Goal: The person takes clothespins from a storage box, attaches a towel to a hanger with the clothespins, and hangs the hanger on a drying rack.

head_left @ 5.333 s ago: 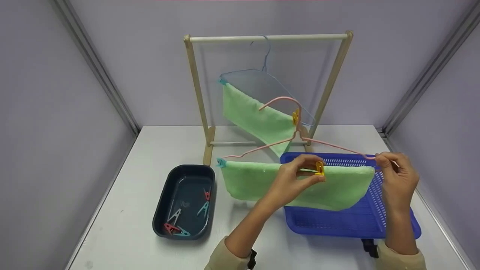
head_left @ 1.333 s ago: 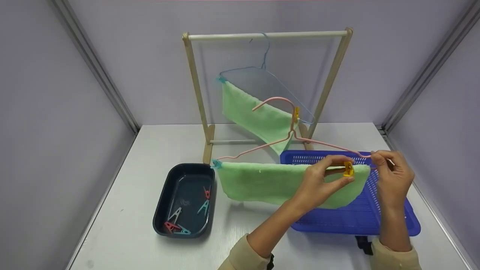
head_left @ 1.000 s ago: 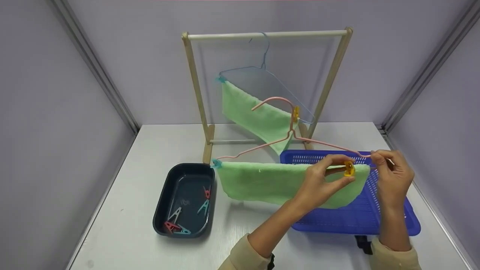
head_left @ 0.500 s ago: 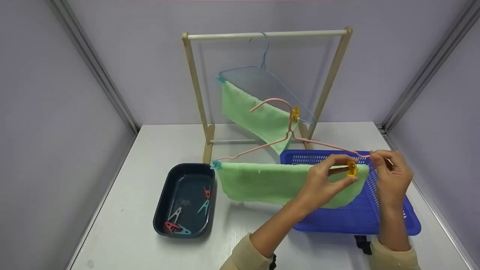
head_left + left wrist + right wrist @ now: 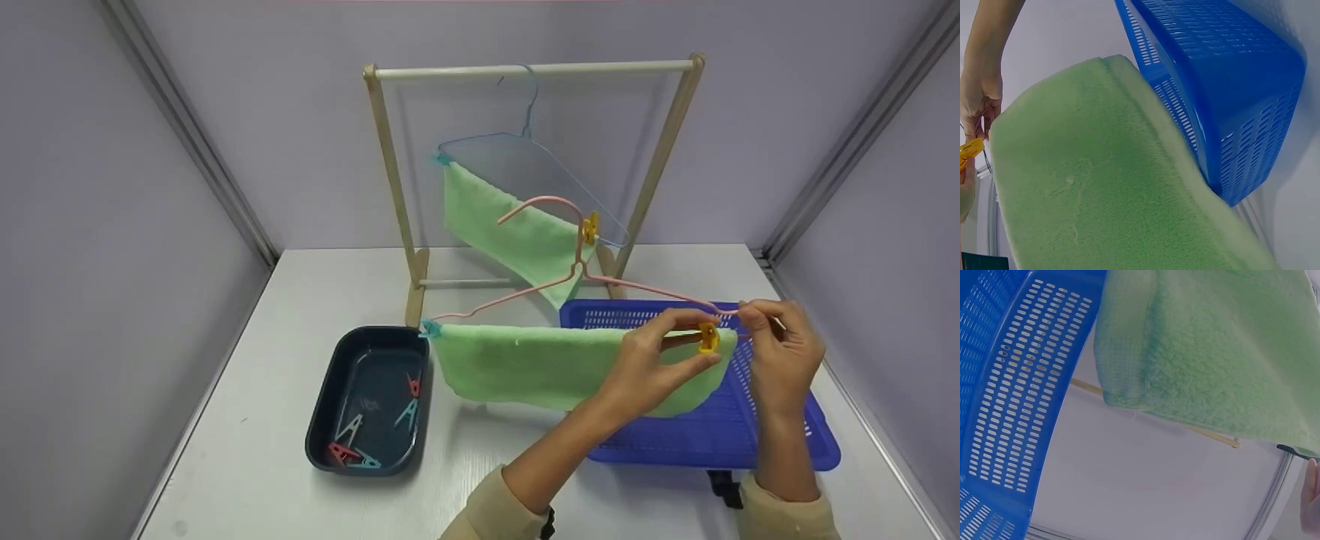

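Note:
My left hand (image 5: 652,367) pinches a yellow clothespin (image 5: 708,338) at the upper edge of a green towel (image 5: 517,367), near the towel's right end. With thumb and fingertips my right hand (image 5: 784,352) grips the right end of a pink hanger (image 5: 649,288). The towel hangs along the hanger's bottom bar, and a teal clothespin (image 5: 430,328) sits at its left corner. Seen from the left wrist, the towel (image 5: 1100,169) spreads wide beside the yellow clothespin (image 5: 971,149). The right wrist view shows the towel (image 5: 1213,354) but not the right hand's grip.
Behind stands a wooden rack (image 5: 465,74), where a blue hanger (image 5: 529,112) carries another green towel (image 5: 510,225) clipped with teal and yellow clothespins. A dark tray (image 5: 319,420) at left holds several clothespins. The blue basket (image 5: 675,446) lies beneath the hands.
Over the last seconds my left hand has moved the yellow clothespin rightward along the towel's edge, from right of its middle to near its right end. The pink hanger has shifted slightly left.

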The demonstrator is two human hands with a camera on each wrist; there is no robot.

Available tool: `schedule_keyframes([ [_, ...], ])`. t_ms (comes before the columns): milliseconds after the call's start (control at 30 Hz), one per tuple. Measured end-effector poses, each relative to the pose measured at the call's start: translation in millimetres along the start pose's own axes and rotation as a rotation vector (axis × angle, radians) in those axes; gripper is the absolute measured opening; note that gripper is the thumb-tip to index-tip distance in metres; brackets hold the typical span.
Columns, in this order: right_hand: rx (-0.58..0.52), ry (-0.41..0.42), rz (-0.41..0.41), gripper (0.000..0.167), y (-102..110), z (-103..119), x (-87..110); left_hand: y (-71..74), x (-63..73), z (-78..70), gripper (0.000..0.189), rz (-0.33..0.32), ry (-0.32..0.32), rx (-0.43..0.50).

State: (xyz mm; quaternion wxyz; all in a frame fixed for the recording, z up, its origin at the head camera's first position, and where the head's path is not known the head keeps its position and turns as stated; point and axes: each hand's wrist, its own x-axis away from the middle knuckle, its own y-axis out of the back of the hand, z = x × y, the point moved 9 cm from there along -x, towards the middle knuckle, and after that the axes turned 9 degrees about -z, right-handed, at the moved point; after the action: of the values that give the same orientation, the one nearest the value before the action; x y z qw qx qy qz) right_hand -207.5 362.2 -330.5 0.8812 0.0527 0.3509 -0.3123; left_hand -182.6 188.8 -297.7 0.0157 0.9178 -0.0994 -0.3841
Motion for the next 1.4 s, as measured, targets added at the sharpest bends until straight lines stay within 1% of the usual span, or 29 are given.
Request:
schedule_keyframes([
  [233,0.007,0.008,0.006,0.008,-1.5,1.9,0.5,-0.4,1.2,-1.6,0.034,-0.005,-0.029,-0.012],
  [467,0.043,0.013,0.016,0.011,-4.4,4.8,0.7,-0.8,1.9,-3.7,0.034,-0.015,-0.062,0.09],
  [700,0.001,0.019,0.032,0.007,-9.1,15.3,2.9,-3.3,3.9,-0.3,0.034,-0.016,-0.076,0.076],
  [867,-0.005,0.02,0.028,0.007,-7.4,9.8,3.1,-3.0,4.7,-1.2,0.034,-0.029,-0.089,0.096],
  [967,-0.02,0.029,0.028,0.007,-7.3,8.8,3.1,-2.2,4.9,-1.4,0.033,-0.046,-0.109,0.094],
  [1000,-0.024,0.033,0.028,0.007,-7.5,9.2,3.3,-2.4,5.1,-0.7,0.033,-0.05,-0.118,0.078],
  [1067,-0.031,0.043,0.029,0.008,-7.9,10.6,4.0,-3.4,5.7,3.3,0.032,-0.059,-0.131,0.042],
  [1200,-0.036,0.064,0.023,0.008,-8.1,14.5,5.2,-7.2,8.4,17.6,0.032,-0.083,-0.158,-0.004],
  [1300,-0.044,0.073,0.009,0.008,-7.9,17.7,5.4,-8.1,10.6,25.8,0.032,-0.114,-0.186,0.003],
  [1400,-0.041,0.077,-0.004,0.008,-7.6,20.2,5.8,-7.1,11.8,28.6,0.032,-0.137,-0.204,-0.002],
])
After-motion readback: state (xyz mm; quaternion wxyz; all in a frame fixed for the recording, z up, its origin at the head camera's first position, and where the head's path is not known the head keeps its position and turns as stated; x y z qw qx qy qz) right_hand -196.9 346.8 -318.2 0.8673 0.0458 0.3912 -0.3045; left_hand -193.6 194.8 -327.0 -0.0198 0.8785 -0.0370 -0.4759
